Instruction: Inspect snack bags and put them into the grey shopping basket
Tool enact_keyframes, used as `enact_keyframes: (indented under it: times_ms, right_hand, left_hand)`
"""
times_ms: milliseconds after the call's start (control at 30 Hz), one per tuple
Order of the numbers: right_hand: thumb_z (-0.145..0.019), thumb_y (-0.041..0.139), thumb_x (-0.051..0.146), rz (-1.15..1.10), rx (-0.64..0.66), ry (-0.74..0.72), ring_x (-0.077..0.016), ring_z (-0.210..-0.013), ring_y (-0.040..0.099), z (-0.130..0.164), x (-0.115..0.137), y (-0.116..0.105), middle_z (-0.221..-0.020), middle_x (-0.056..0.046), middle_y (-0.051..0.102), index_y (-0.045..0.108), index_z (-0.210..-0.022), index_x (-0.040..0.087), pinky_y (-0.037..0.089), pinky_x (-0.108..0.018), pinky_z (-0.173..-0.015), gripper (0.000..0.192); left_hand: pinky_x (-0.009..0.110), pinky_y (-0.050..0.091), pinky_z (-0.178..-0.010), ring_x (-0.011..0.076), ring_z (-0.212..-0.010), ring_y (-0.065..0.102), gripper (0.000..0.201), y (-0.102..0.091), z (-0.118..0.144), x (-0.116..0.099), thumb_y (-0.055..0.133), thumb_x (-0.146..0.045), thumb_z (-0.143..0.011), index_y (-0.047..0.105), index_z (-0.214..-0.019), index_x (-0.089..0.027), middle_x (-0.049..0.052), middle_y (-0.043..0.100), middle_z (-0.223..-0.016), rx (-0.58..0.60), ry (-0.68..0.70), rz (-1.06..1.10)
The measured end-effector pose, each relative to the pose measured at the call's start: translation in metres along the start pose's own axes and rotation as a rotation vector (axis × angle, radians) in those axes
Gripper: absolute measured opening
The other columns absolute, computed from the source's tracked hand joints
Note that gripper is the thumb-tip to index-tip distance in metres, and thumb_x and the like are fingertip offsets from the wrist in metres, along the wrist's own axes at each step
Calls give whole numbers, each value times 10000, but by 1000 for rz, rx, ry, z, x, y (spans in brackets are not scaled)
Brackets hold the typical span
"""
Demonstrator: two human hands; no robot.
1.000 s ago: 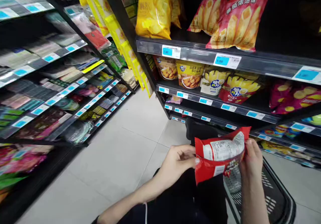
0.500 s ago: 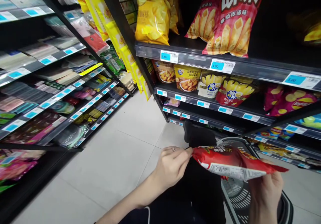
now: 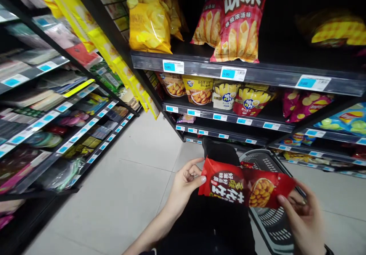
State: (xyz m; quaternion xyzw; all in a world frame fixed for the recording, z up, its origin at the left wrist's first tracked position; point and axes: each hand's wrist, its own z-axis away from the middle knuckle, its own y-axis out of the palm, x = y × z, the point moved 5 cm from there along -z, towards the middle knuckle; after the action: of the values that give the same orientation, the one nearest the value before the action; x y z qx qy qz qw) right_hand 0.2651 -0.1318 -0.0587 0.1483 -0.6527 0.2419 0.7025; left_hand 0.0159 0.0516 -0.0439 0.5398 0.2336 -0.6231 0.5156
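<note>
While two bare hands stretch one red snack packet [image 3: 246,185] across the lower middle of the view, a black shopping basket [image 3: 271,224] sits on the tiled floor [image 3: 128,186] just beneath it, toward five o'clock. The left hand [image 3: 184,182] pinches the packet's edge at nine o'clock, thumb on top and fingers curled under, wrist bent inward; the right hand [image 3: 304,218] closes its grip on the opposite end at four o'clock, thumb laid over the foil, palm turned up. Half a second earlier the packet showed its white printed back and lay nearly edge-on; now its front, with a picture of golden snacks, faces up, and both hands have dropped slightly lower in view. At twelve o'clock, one yellow crisp bag [image 3: 148,16] and two pink bags [image 3: 237,22] stand on the top shelf [image 3: 257,74], above three blue price tags. Four smaller pouches [image 3: 220,95] line the shelf below.
</note>
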Motion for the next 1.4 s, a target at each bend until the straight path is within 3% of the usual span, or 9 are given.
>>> enact_keyframes:
  times_ms: [100,233,433,567,700,833,1067,1200,1400]
  right_hand:
    - [-580,774,369,47,-81,28,-175,-688,636,3,0,6,-789,-55,686,623,-970,169,526,-242,-617,463]
    - [-574,773,386,84,-76,51,-182,-681,640,10,-3,14,-771,-57,687,643,-821,165,527,-233,-605,356]
    - [-654,719,411,12,-29,75,-133,-585,579,14,-12,19,-733,-38,661,630,-834,161,472,-198,-514,320]
    - [-682,683,456,17,28,109,-152,-618,571,14,-18,25,-719,-42,646,621,-803,151,462,-222,-543,334]
    - [-720,631,505,192,-122,42,-152,-624,555,21,-13,26,-683,-26,636,611,-793,165,429,-228,-577,348]
    - [-745,580,546,277,-195,-10,-162,-608,541,25,-9,29,-662,-32,628,603,-773,167,409,-245,-562,380]
    - [-707,648,490,23,-50,136,-152,-568,546,16,-20,27,-679,-24,626,595,-778,161,438,-237,-506,341]
    - [-704,669,447,-143,-29,227,-149,-601,561,12,-19,29,-752,-21,634,576,-800,174,446,-222,-497,304]
    - [-732,653,410,-292,-18,207,-159,-622,587,13,-10,37,-769,-25,636,556,-822,177,458,-228,-506,268]
  left_hand:
    - [192,400,-617,86,-637,490,171,2,-4,3,663,-304,-738,606,-816,-163,-28,530,-680,-11,38,-62]
    - [186,365,-594,89,-627,448,238,1,-8,-2,606,-376,-779,518,-712,-165,-32,489,-662,-69,125,-115]
    - [234,408,-609,119,-605,480,365,12,-12,2,570,-526,-748,526,-795,-167,-12,527,-678,32,-80,4]
    - [199,348,-524,95,-546,404,362,11,-9,-10,532,-491,-786,453,-652,-164,-34,438,-590,-89,103,-216]
    - [197,303,-490,85,-499,358,295,10,-4,-25,457,-371,-857,444,-636,-176,-48,396,-543,-233,330,-536]
    - [200,307,-490,84,-487,360,256,9,-7,-36,472,-329,-851,482,-646,-177,-49,408,-532,-256,381,-633]
    - [200,379,-554,105,-588,481,272,10,-20,-30,555,-400,-798,565,-693,-149,-18,539,-644,-43,162,-299]
    - [192,399,-582,96,-603,500,290,17,-20,-17,581,-432,-783,575,-715,-150,-19,555,-666,1,97,-70]
    - [301,489,-740,201,-823,627,481,32,-9,12,740,-346,-646,562,-1070,-203,70,651,-969,248,-199,355]
